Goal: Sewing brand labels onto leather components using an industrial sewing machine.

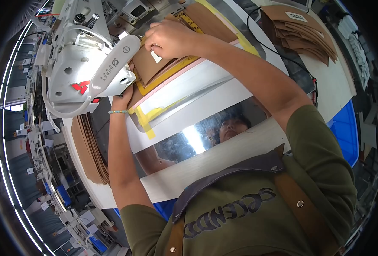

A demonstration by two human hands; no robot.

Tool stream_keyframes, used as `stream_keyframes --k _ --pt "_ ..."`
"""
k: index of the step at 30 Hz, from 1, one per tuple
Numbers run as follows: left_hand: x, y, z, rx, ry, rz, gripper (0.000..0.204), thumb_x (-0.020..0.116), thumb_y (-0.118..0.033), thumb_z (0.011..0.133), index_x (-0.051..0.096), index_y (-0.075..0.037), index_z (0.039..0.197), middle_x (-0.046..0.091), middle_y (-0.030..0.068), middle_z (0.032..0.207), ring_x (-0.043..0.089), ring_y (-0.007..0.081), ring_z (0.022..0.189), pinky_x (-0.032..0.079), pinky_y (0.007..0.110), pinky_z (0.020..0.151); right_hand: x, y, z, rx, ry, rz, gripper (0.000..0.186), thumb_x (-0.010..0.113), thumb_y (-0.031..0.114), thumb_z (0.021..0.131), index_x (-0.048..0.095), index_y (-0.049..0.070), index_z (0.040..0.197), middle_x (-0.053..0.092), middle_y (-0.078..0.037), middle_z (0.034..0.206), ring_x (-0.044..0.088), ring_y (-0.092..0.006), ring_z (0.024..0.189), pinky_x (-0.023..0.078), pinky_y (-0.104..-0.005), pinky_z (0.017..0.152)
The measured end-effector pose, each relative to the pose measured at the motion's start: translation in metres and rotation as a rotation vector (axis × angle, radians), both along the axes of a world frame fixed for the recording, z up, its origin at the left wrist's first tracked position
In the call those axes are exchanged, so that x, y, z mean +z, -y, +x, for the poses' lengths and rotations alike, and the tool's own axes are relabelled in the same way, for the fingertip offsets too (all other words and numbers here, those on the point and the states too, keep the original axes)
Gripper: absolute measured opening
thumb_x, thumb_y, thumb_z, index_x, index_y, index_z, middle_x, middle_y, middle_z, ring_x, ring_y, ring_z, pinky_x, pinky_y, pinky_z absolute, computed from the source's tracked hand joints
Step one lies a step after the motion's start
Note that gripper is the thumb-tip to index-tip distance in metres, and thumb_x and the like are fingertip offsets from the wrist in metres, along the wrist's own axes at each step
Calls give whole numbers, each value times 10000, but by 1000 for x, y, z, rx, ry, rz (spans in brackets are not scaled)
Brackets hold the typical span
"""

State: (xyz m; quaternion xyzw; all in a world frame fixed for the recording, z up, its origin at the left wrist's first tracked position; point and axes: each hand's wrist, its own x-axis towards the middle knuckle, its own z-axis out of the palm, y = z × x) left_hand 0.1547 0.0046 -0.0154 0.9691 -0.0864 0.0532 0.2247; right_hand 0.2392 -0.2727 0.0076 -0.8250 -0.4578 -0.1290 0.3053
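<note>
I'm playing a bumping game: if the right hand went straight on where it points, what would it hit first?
Probably the rounded white arm on the machine, left of the right hand. Depth is unclear, so it might pass underneath.

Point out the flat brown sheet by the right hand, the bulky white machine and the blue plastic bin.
Flat brown sheet (148, 67): head view, exposed middle.
Bulky white machine (69, 64): head view, main housing.
Blue plastic bin (344, 136): head view, visible side.

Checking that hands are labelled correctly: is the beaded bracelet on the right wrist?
No, the beaded bracelet circles the left wrist, and the right wrist is bare.
</note>
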Motion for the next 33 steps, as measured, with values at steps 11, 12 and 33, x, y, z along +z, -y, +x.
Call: stream_keyframes --k 11,12,33 --pt "-10 -12 -1 -177 194 -22 350 544 -204 1133 688 -98 1434 606 26 1580 410 273 1558 268 419 1329 -4 -8 -3 -57 122 -126 139 689 89 895 817 124 934 753 -34 1026 656 -243 1138 475 -438 1027" --pt "-8 -12 -2 -175 195 -21 350 544 -204 1133 688 -98 1434 606 26 1580 410 273 1558 268 419 1329 -4 -8 -3 -62 137 -108 138 691 90 896 818 130 935 755 -31 1032 658 -244 1133 474 -437 1030" --pt "0 -6 -7 -231 179 -2 457 591 -128 1105 559 -58 1556 606 88 1577 560 205 1463 407 337 1250 -10 -9 -3 -48 115 -91 141 702 85 901 828 123 953 755 -43 1030 655 -254 1168 469 -444 1041"
